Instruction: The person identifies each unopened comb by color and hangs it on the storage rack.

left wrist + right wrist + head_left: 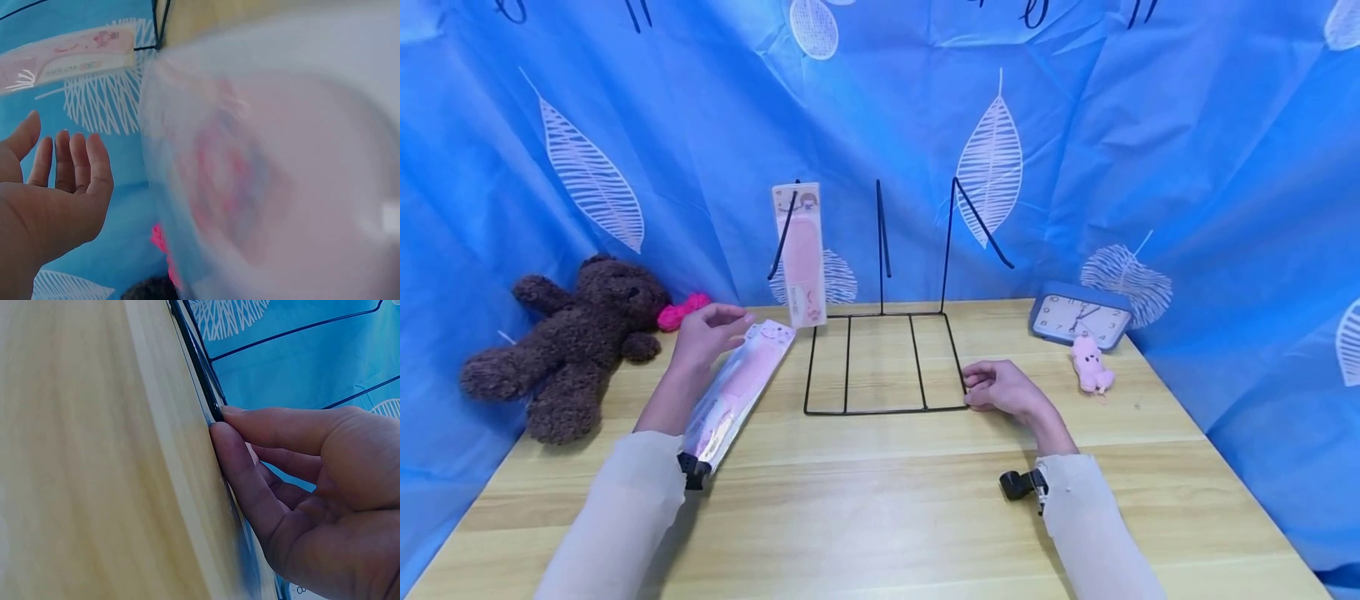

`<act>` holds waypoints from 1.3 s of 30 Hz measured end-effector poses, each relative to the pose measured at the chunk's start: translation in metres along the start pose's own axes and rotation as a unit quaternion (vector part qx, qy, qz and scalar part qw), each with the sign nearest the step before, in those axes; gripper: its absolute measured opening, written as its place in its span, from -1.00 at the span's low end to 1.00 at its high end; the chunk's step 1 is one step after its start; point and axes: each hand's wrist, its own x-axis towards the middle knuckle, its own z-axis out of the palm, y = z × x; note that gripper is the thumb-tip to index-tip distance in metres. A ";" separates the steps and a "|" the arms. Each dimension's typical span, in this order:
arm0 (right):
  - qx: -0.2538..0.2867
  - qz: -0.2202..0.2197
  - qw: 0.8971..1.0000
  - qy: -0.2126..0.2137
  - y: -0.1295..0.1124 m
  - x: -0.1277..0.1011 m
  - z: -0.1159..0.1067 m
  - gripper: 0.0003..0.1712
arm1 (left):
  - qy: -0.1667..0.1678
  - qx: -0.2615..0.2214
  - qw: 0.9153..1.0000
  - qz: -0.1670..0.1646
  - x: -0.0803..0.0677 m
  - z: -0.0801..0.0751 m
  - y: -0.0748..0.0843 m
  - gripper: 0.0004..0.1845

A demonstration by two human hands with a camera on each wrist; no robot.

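On the wooden table point(880, 500), right fingers point(240, 459) pinch the thin wire rack point(883, 367); left fingers point(75, 159) straight.

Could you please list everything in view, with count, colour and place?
wire rack: one, black, table centre, base flat, uprights at the back.
standing comb pack: one, pink, upright against the rack's left upright.
lying comb pack: one, pink in clear wrap, on the table left of the rack, beside the left hand.
teddy bear: one, brown, far left of the table.
pink object: one, bright pink, beside the bear.
clock: one, blue frame, far right.
small plush toy: one, pale pink, in front of the clock.
table: one, light wood.
backdrop: one, blue with white leaves.
left hand: open, above the lying pack's far end.
right hand: fingertips on the rack's front right corner.
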 end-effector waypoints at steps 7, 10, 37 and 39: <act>-0.001 0.002 1.000 0.002 0.003 0.000 0.000 -0.28 | -0.021 0.036 0.999 0.017 -0.010 -0.017 -0.010 -0.51; -0.003 0.001 1.000 0.001 0.003 0.000 0.000 -0.30 | -0.030 0.056 0.998 0.022 -0.012 -0.023 -0.014 -0.49; -0.006 -0.004 1.000 -0.001 0.001 0.000 0.000 -0.30 | -0.127 0.201 0.971 0.005 -0.017 -0.043 -0.044 -0.22; -0.004 -0.005 1.000 -0.003 0.001 0.000 0.000 -0.29 | -0.127 0.203 0.971 0.007 -0.017 -0.042 -0.044 -0.22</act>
